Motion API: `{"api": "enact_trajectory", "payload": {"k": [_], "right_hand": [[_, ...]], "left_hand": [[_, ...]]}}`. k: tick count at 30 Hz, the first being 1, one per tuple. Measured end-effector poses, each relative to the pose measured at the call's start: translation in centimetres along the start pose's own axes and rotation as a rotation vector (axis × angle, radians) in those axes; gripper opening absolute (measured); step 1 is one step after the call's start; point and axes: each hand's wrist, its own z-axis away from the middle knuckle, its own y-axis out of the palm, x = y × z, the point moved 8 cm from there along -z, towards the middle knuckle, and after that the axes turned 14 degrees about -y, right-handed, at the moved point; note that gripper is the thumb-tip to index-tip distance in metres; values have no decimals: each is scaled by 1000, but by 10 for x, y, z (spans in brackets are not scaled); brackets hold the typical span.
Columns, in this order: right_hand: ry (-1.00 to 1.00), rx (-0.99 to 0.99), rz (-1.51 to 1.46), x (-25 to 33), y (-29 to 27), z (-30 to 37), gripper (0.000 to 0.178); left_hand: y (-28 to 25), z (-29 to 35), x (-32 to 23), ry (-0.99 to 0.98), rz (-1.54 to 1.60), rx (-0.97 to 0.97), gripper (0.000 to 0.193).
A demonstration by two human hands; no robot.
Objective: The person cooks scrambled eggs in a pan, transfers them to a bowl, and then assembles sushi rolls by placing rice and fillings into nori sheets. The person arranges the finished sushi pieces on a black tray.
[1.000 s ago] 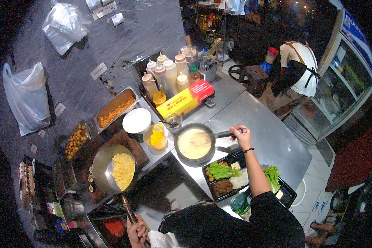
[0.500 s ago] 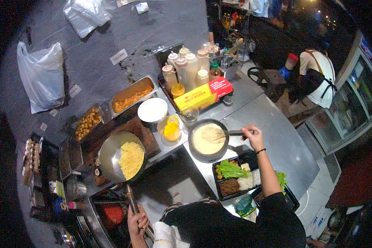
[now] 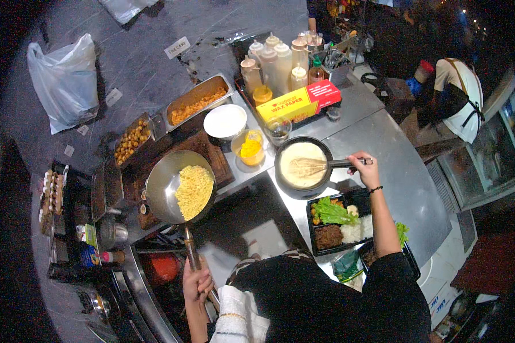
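My left hand (image 3: 197, 282) grips the long handle of a steel frying pan (image 3: 169, 186), held above a wooden board; yellow noodles (image 3: 193, 190) lie in its right half. My right hand (image 3: 365, 169) holds the handle of a whisk (image 3: 310, 166) that rests in a dark bowl of pale cream batter (image 3: 301, 166) on the steel counter. Just in front of that bowl sits a black meal box (image 3: 342, 222) with lettuce, rice and brown meat.
Squeeze bottles (image 3: 276, 59), a yellow and red paper box (image 3: 298, 103), a white bowl (image 3: 225, 121), a cup of yellow sauce (image 3: 249, 150) and steel trays of fried food (image 3: 195, 104) line the back. Another person (image 3: 455, 98) stands at right. White plastic bags (image 3: 64, 80) hang at left.
The view has shifted, so everything sits lower and more to the right in frame. Both hands keep their grips; the pan stays lifted and the whisk stays in the batter.
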Motion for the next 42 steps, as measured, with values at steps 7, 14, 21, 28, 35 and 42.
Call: {"api": "enact_trajectory", "payload": {"k": [7, 14, 21, 28, 35, 42], "right_hand": [[10, 100, -8, 8, 10, -4, 17], [28, 99, 11, 10, 13, -5, 13], [29, -20, 42, 12, -1, -6, 15], [-34, -34, 69, 35, 9, 5, 16], [-131, -277, 218, 108, -5, 20, 18], [-252, -502, 539, 137, -26, 67, 16]], "left_hand": [[6, 2, -1, 19, -12, 33, 35], [2, 3, 0, -5, 17, 11, 36], [2, -1, -3, -4, -17, 27, 41], [-20, -19, -18, -12, -18, 61, 37], [-40, -42, -62, -47, -34, 161, 34], [-90, -79, -126, -94, -93, 302, 39]]}}
